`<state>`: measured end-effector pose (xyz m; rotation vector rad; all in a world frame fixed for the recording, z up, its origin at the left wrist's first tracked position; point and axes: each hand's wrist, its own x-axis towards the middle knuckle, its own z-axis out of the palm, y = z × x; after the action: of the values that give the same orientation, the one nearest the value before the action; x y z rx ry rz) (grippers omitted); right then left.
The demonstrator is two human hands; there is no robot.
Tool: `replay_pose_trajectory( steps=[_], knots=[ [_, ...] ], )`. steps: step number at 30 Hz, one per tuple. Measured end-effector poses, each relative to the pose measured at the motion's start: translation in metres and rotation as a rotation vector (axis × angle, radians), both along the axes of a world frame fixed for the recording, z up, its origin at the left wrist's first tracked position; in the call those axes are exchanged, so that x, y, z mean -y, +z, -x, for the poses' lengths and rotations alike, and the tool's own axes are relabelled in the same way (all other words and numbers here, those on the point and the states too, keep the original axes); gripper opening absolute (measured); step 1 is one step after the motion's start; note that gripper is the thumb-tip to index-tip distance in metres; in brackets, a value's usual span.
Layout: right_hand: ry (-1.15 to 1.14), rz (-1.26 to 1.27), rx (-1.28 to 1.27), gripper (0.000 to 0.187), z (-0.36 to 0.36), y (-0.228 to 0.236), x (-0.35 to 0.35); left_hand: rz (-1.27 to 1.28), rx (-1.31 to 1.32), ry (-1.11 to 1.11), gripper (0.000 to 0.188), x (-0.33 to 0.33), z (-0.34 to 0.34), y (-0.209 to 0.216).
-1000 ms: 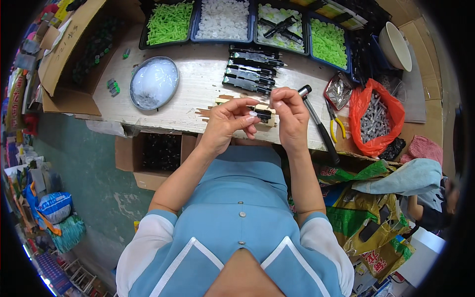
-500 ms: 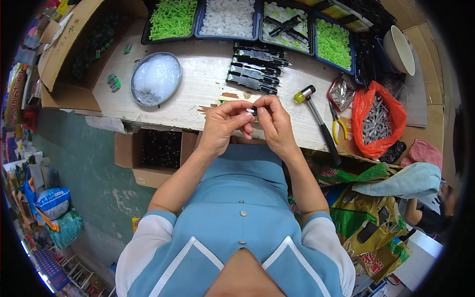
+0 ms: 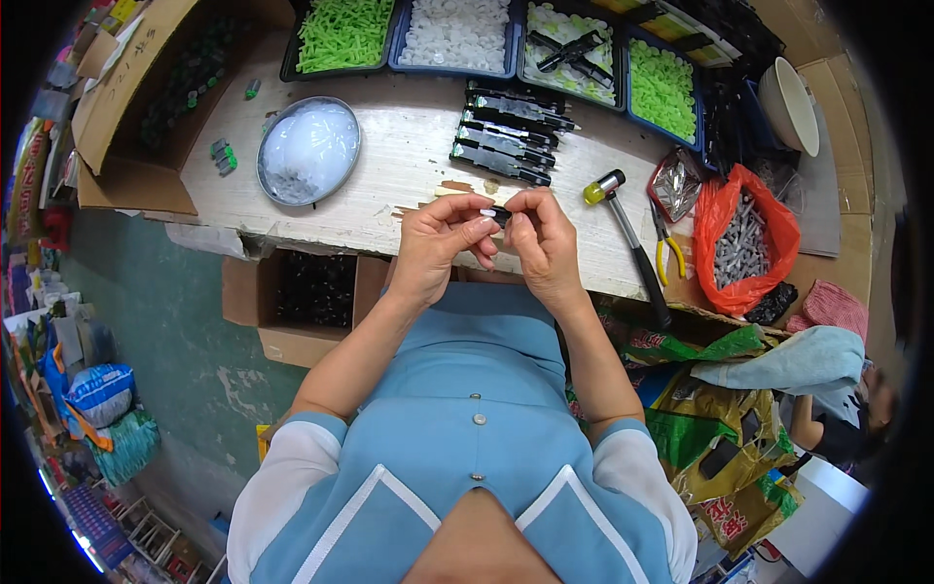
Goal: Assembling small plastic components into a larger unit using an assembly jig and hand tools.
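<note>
Over the bench's near edge, my hands meet fingertip to fingertip. My left hand (image 3: 435, 243) pinches a small white piece (image 3: 487, 212) between thumb and forefinger. A small black part (image 3: 502, 215) is gripped in the fingertips of my right hand (image 3: 547, 251), its end against or very near the white piece; whether they are joined I cannot tell. Just beyond my hands lies a row of several black, pen-like assemblies (image 3: 506, 156). A hammer (image 3: 632, 238) with a yellow-and-black head rests right of my right hand, beside yellow-handled pliers (image 3: 667, 248).
Trays of green sticks (image 3: 342, 35), white pieces (image 3: 457, 37) and green caps (image 3: 662, 88) line the back. A round dish (image 3: 265, 161) holds clear-whitish pieces at left, near a cardboard box (image 3: 126, 122). At right is a red bag (image 3: 713, 238) of grey screw-like parts.
More of the black part shows between my fingertips now, and my right hand has shifted slightly right. The whole view has moved a little.
</note>
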<state>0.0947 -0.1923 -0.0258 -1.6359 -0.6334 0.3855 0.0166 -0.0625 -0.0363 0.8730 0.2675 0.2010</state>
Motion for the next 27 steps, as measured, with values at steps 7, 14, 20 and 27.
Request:
replay_pose_trajectory(
  steps=[7,14,20,27],
  knots=[
    [0.012,0.079,0.28,0.008,0.002,0.003,-0.008,0.002,-0.021,0.027,0.021,-0.003,0.002,-0.002],
    [-0.114,-0.159,-0.289,0.01,-0.03,-0.004,0.018,-0.011,-0.027,0.043,0.02,-0.01,0.006,-0.001],
    [-0.19,0.02,-0.194,0.008,-0.041,-0.006,0.04,-0.008,-0.015,0.05,0.02,-0.008,0.005,-0.002],
    [-0.124,0.657,0.861,0.011,-0.055,-0.032,0.056,-0.034,-0.025,0.035,0.02,-0.009,0.005,-0.002]
  ],
)
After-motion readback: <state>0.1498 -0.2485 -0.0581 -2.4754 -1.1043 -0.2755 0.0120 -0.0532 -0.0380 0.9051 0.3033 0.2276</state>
